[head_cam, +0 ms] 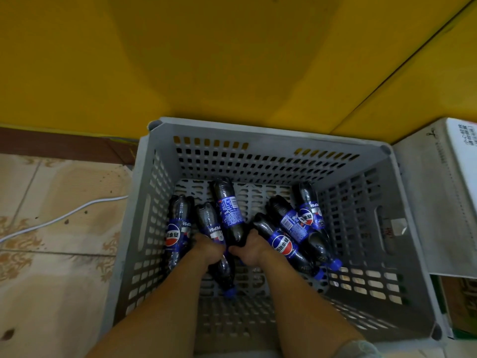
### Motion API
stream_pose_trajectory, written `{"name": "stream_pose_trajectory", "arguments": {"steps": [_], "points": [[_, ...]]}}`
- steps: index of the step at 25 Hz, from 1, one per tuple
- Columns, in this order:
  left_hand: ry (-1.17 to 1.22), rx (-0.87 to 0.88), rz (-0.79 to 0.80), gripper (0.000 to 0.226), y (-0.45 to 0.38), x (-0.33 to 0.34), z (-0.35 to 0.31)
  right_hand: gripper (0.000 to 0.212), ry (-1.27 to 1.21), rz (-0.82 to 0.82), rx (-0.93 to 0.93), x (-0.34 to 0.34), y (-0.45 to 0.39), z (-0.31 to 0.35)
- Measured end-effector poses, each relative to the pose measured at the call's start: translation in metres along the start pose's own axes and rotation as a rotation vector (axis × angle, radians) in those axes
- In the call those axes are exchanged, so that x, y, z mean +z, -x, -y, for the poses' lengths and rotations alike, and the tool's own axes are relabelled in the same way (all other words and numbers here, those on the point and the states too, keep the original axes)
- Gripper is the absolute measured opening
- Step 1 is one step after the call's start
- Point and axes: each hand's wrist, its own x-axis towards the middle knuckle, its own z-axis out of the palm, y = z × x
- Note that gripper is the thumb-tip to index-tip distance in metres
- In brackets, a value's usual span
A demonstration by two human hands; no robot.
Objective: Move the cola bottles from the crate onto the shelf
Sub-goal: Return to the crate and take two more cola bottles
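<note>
Early-to-mid pick, by the look of it; both hands are down in the grey crate (260,130), nothing lifted clear yet.

Left hand (207,248): grip curled round the lower body of one cola bottle (212,228), the one whose blue cap (229,292) points toward the camera; holding it, I'd judge, though the fingers are partly hidden underneath.

Right hand (249,250): grip closed on the neck end of the centre bottle (228,208), label with the barcode side up; fingertips not visible, so how firm the hold is I can't tell.

Stock left in the crate: about seven bottles, all lying flat on the crate floor; one against the left wall (176,228); a cluster of three or so on the right (284,244), overlapping each other, caps toward the near-right corner; exact count unsure because of the overlap.

Shelf: not identifiable in view; only a yellow wall (232,60) behind the crate and a cardboard box (426,202) touching its right side; so how many bottles are already placed cannot be judged.

Remaining, as I read it: lift these two out, place, then repeat for the rest; most of the visible work is still ahead.
</note>
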Motion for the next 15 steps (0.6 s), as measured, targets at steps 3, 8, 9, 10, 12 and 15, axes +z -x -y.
{"name": "stream_pose_trajectory", "arguments": {"steps": [3,8,9,10,12,15], "points": [[0.121,-0.010,0.026,0.095,0.008,-0.005,0.000,0.072,-0.044,-0.042,-0.044,-0.006,0.005,-0.003],[0.166,0.015,-0.018,0.087,0.036,-0.007,-0.010,0.056,-0.118,-0.139,-0.118,-0.017,0.035,0.001],[0.176,0.022,-0.032,0.091,0.040,-0.008,-0.013,0.057,-0.135,-0.165,-0.128,-0.019,0.040,0.002],[0.185,0.024,-0.048,0.096,0.042,-0.010,-0.015,0.058,-0.149,-0.191,-0.127,-0.021,0.046,0.004],[0.193,0.036,-0.058,0.107,0.047,-0.015,-0.018,0.058,-0.158,-0.258,-0.139,-0.028,0.062,0.010],[0.131,0.053,-0.047,0.094,0.075,-0.029,-0.032,0.045,-0.104,-0.383,-0.178,-0.042,0.085,0.021]]}}
